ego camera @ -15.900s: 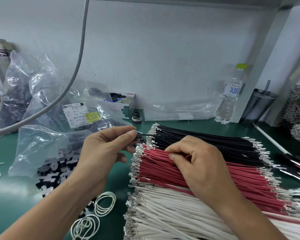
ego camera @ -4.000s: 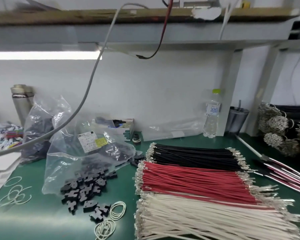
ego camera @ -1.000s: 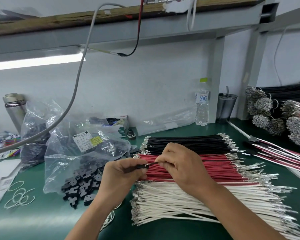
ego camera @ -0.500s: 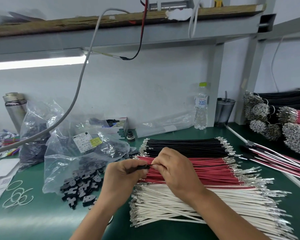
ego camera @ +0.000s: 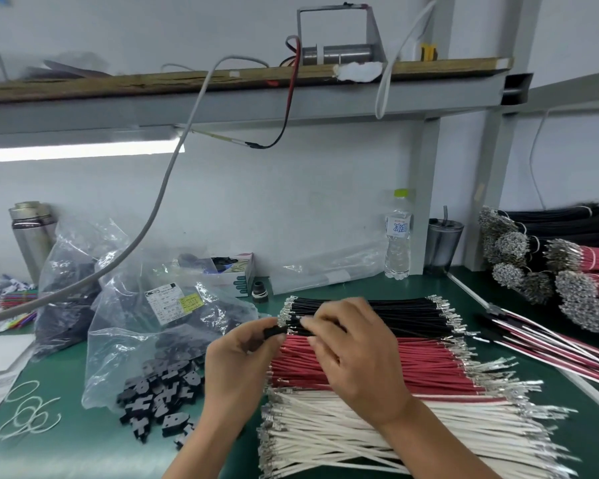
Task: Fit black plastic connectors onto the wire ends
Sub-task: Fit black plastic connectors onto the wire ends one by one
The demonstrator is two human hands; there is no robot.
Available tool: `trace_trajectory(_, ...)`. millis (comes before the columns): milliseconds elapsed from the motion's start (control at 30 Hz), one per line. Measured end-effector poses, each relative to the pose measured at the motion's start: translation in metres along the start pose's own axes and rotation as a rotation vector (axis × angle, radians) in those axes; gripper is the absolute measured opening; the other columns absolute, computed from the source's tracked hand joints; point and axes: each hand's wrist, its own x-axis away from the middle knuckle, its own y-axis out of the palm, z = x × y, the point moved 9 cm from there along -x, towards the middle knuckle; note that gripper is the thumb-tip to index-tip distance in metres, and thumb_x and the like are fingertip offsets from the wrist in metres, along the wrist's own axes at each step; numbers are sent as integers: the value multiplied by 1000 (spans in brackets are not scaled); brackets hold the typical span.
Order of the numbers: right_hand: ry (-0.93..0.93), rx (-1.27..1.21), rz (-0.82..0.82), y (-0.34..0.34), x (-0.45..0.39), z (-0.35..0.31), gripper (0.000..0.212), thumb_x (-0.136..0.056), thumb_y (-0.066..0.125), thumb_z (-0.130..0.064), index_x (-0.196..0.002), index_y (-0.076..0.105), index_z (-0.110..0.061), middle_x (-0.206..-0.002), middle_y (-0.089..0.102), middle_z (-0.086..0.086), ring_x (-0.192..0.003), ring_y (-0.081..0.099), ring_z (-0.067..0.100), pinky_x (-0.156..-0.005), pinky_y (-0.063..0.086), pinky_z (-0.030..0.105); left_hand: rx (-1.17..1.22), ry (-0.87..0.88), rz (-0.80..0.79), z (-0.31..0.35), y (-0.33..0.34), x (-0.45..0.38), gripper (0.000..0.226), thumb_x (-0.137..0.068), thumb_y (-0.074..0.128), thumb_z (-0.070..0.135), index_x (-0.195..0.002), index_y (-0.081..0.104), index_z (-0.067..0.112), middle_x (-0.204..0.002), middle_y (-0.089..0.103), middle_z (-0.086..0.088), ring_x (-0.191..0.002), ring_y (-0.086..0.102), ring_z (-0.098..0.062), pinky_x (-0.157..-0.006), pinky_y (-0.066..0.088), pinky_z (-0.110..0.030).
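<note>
Two hands at frame centre: my left hand (ego camera: pixel 237 354) pinches a black connector (ego camera: pixel 274 331), my right hand (ego camera: pixel 351 344) pinches a black wire (ego camera: pixel 293 329); next, seating its terminal squarely

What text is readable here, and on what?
Water bottle label: large blue characters, apparently mirrored or turned; not readable.
White label on the clear bag: printed lines, too small.
Yellow sticker beside it: too blurred.
Small box: nothing legible.

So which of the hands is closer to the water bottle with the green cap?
Right. The right hand lies over the wire rows, nearer the water bottle at the back. The left hand is farther left, holding a black connector.
</note>
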Motion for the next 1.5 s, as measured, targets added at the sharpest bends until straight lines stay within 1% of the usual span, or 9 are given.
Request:
trace_trajectory(67,20,44,-177,21,5,-1,10,-94,67,-29,-101,72,-25,-92,63,-12,-87,50,10,-72,49,28,34,-31,15,-5,-2,0,36,-78,85,0,-95,79,32,-84,80,5,-73,76,-14,-67,57,-14)
trace_trajectory(167,165,68,-347,46,12,12,22,-96,60,-43,-112,72,-33,-97,64,-17,-94,49,9,-80,47,29,62,-61,12,-10,-1,0,33,-80,83,2,-97,79,30,-83,80,2,-65,72,-10,-62,56,-15)
trace_trajectory(333,195,-17,-351,49,11,16,14,-97,62,-37,-101,75,-33,-91,61,-18,-87,44,2,-72,37,20,119,-119,7,-16,-4,-2,24,-80,84,7,-98,82,22,-78,79,-7,-55,67,-12,-53,52,-15)
trace_trajectory(567,170,-111,-363,36,10,21,20,-102,55,-19,-111,70,-29,-100,61,-16,-93,56,3,-76,50,23,235,-207,-10,-24,-10,-4,18,-80,82,18,-94,83,29,-89,80,-9,-59,68,-15,-46,48,-21)
trace_trajectory(667,206,-183,-348,28,9,23,22,-103,52,-22,-113,69,-31,-100,57,-18,-94,54,1,-79,46,19,291,-235,-59,-25,-6,-2,25,-74,81,27,-99,82,27,-94,80,-11,-61,68,-17,-47,49,-23)
trace_trajectory(767,269,-246,-344,21,10,30,17,-100,56,-28,-106,70,-36,-95,56,-21,-88,55,-1,-75,42,13,321,-262,-72,-29,-4,-4,27,-73,81,26,-100,82,24,-97,79,-14,-62,67,-18,-46,49,-24)
trace_trajectory(1000,314,-302,-273,11,9,36,4,-91,71,-37,-90,74,-35,-89,57,-16,-83,59,8,-66,41,13,414,-373,-176,-34,4,1,32,-69,84,26,-98,82,13,-98,77,-24,-54,61,-17,-44,45,-24)
trace_trajectory(1267,308,-395,-309,17,11,25,15,-92,72,-23,-101,76,-33,-92,61,-19,-87,62,7,-75,52,26,475,-457,-214,-35,5,3,32,-74,79,16,-103,80,4,-90,75,-26,-51,58,-18,-44,46,-24)
trace_trajectory(1500,306,-455,-203,2,6,21,18,-89,74,-13,-101,79,-25,-87,62,-14,-84,62,11,-75,52,25,480,-482,-242,-34,8,6,23,-75,77,19,-93,81,4,-80,72,-19,-51,57,-18,-46,47,-24)
